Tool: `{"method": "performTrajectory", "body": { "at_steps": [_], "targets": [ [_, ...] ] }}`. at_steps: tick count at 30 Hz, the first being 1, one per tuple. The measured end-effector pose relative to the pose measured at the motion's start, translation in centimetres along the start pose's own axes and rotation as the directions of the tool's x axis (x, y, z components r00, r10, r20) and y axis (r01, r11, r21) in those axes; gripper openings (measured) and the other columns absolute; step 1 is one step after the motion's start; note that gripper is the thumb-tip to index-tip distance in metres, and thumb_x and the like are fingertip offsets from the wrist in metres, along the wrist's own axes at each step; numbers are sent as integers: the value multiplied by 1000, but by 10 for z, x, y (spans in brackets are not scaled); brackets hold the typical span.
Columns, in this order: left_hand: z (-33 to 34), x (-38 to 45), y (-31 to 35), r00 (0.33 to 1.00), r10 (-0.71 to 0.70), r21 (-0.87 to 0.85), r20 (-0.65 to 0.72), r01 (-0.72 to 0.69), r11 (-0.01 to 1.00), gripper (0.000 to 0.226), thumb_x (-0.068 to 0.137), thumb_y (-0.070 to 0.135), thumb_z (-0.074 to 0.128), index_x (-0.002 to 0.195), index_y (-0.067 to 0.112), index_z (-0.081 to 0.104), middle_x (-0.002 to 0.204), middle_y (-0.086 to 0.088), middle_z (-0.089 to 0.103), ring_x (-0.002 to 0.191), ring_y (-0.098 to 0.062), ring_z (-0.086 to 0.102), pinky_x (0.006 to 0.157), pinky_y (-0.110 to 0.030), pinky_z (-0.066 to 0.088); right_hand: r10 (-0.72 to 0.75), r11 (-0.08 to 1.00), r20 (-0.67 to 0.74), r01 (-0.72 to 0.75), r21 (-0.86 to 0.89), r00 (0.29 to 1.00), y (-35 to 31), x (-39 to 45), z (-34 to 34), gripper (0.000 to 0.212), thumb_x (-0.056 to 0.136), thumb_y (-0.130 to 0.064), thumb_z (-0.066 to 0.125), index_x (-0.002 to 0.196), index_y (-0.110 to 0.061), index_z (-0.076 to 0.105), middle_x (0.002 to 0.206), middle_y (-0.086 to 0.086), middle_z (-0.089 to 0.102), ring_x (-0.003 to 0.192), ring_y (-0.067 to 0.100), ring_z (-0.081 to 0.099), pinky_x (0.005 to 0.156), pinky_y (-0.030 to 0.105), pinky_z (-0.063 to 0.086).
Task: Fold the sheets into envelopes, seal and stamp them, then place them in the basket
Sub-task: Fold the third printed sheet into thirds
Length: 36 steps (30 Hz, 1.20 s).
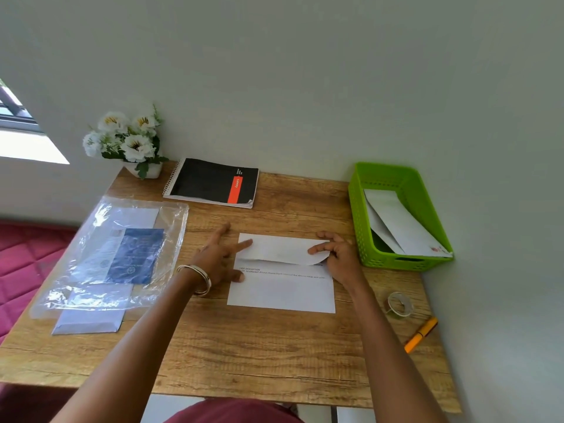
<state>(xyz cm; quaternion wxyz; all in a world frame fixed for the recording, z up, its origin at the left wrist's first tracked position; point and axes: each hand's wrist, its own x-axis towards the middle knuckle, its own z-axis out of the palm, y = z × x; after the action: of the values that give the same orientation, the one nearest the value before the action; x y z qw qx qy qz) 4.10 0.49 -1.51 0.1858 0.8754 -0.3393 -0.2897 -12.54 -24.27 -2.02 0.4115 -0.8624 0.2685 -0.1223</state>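
Note:
A white printed sheet (280,291) lies in the middle of the wooden table (244,355), its far third folded over toward me. My left hand (218,257) presses spread fingers on the fold's left end. My right hand (334,254) pinches the folded flap's right edge between thumb and fingers. A green basket (358,215) stands at the far right with white envelopes (396,224) inside; one shows a red stamp at its near corner.
A clear plastic bag (116,254) with papers and an envelope lies at left. A black spiral notebook (213,183) and white flowers in a pot (128,138) sit at the back. A tape roll (399,304) and an orange pen (421,334) lie at right.

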Motion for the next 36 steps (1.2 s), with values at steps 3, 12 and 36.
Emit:
{"method": "performTrajectory", "body": {
  "at_steps": [3,12,36],
  "targets": [
    [-1,1,2,1000,-3,55,16,2,998,79,72,37,75,136,51,31,153,17,-16,143,-30,8,111,-56,23,63,941,-20,-67,-331,998,-24,-5,-2,46,81,10,50,90,-26,76,131,-9,57,121,24,35,104,36,28],
    [-8,-8,14,991,16,294,134,-55,954,82,85,45,58,144,45,2,153,19,-20,140,-39,4,111,-57,15,-138,852,338,285,-438,931,-92,-19,71,54,101,-28,40,149,-13,23,158,6,21,147,22,11,117,37,9],
    [5,2,14,970,-104,-206,-222,58,977,71,82,29,67,143,26,31,150,10,23,107,-16,52,97,-36,44,186,834,-187,-255,-490,965,-31,-15,18,46,92,-10,57,136,-4,44,133,16,45,123,28,41,97,30,36]
  ]
}}
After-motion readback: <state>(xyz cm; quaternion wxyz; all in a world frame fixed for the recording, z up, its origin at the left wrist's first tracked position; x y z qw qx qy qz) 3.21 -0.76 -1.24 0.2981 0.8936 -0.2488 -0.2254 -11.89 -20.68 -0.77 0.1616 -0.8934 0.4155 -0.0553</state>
